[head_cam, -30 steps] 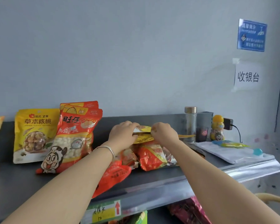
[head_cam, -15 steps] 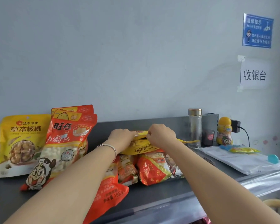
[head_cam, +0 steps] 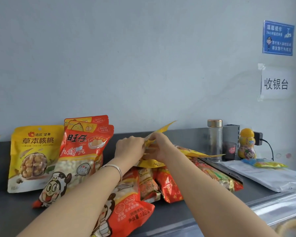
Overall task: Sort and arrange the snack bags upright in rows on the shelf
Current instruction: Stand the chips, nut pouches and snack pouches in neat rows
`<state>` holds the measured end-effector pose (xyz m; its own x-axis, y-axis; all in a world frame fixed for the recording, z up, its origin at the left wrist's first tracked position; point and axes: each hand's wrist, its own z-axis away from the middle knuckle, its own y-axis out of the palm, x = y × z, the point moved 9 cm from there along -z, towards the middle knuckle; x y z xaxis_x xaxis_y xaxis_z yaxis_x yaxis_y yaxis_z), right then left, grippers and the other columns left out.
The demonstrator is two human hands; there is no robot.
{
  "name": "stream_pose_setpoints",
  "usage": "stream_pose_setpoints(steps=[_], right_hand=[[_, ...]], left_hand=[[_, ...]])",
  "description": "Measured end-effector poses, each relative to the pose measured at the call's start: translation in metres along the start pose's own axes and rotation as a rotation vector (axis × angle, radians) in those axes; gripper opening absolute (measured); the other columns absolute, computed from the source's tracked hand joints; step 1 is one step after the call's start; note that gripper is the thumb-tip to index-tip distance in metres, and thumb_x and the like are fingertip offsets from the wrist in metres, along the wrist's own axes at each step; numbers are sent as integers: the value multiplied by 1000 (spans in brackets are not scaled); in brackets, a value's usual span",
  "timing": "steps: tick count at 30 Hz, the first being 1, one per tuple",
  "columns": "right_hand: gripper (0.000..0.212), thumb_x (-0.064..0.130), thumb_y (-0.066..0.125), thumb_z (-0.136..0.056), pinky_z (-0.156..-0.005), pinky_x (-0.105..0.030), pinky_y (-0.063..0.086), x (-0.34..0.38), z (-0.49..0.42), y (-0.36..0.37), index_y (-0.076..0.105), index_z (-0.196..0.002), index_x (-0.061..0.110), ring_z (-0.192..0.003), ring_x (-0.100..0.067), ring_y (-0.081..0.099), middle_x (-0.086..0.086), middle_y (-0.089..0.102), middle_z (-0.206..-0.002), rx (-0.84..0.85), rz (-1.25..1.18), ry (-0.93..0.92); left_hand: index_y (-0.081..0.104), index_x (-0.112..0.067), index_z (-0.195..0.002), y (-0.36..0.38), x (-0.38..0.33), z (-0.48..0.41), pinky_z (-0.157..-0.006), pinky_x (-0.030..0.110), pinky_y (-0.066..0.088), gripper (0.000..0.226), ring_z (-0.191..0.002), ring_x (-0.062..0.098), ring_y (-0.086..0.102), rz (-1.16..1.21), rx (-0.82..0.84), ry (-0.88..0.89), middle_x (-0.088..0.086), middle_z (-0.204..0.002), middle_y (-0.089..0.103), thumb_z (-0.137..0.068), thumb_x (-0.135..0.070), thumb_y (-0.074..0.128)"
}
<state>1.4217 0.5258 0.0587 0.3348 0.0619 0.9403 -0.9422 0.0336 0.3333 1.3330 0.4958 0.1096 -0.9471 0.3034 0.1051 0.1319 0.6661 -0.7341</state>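
With the left hand (head_cam: pixel 130 147) and right hand (head_cam: pixel 158 147) both pinching the top edge of the yellow bag (head_cam: pixel 162 130) above the fallen red bags (head_cam: pixel 169 182) on the shelf (head_cam: pixel 212 207), we judged a straight, even lift best to stand it upright.

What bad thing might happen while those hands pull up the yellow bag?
The left hand and right hand pinch the yellow bag only at its top edge, so the grip might slip and drop it. The bag lies on a loose heap of red bags, which could slide toward the shelf edge as it lifts. The right elbow might also bump the glass bottle standing nearby.
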Motion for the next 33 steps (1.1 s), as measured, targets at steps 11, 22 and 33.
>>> stream_pose_setpoints(steps=[11,22,33], right_hand=[[19,5,44,-94,-68,-36,42,31,26,-69,61,-94,13,-78,-24,51,-11,57,-81,-373,-41,-247],[20,23,49,-99,-67,-31,53,41,86,42,57,-81,22,-74,-16,62,-2,63,-80,-10,76,-462],[27,-7,52,-87,-71,-35,50,-40,78,224,54,-108,10,-87,-26,58,-10,62,-95,255,309,-303]], left_hand=[[57,-22,-129,-21,-6,11,-102,29,35,35,-126,17,48,756,94,-127,0,-136,54,-94,-26,53],[33,-23,-139,-63,78,78,-90,25,35,65,-110,7,46,1216,-156,-495,-15,-116,49,-85,-32,67],[26,-18,-142,-93,260,182,-97,39,43,79,-118,22,51,721,-344,-650,2,-133,50,-80,-21,74]])
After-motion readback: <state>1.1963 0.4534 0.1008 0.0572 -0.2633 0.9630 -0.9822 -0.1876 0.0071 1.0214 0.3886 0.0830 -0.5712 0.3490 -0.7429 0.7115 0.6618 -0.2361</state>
